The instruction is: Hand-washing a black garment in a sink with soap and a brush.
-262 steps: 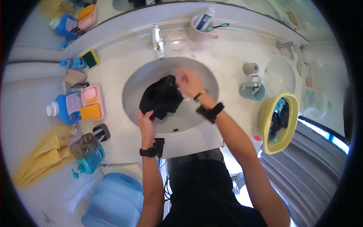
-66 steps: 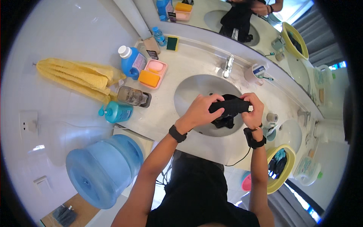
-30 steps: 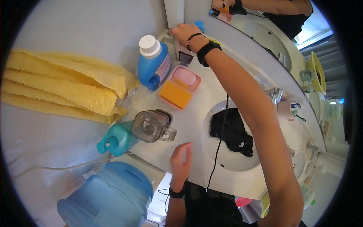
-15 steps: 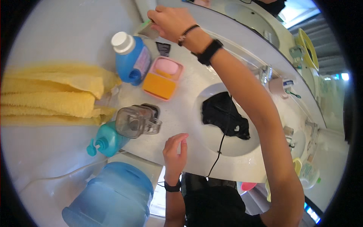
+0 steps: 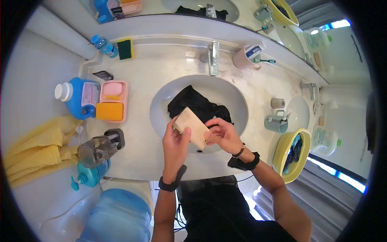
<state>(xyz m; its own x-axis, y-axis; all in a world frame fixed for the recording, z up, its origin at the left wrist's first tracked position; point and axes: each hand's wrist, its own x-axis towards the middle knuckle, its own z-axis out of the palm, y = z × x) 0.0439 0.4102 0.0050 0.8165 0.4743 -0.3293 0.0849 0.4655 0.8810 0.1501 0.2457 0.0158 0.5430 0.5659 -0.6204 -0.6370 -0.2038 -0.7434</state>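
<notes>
Over the basin's [image 5: 158,105] front edge: pale box [image 5: 190,119], lifted; left hand [image 5: 175,140] clasping, right hand [image 5: 225,137] apparently pinching; black cloth [image 5: 194,99] below, unheld.

left grip [image 5: 173,146] clasped | right grip [image 5: 226,137] curled | right elbow [image 5: 281,189] bent

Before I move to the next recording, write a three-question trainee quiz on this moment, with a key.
1. True or false: the black cloth lies in the oval sink.
2. The left hand holds:
A) a toothbrush
B) a pale rectangular block
C) a yellow towel
3. What colour is the tub to the right of the right hand?

Key: 1. True. 2. B. 3. Yellow.
</notes>
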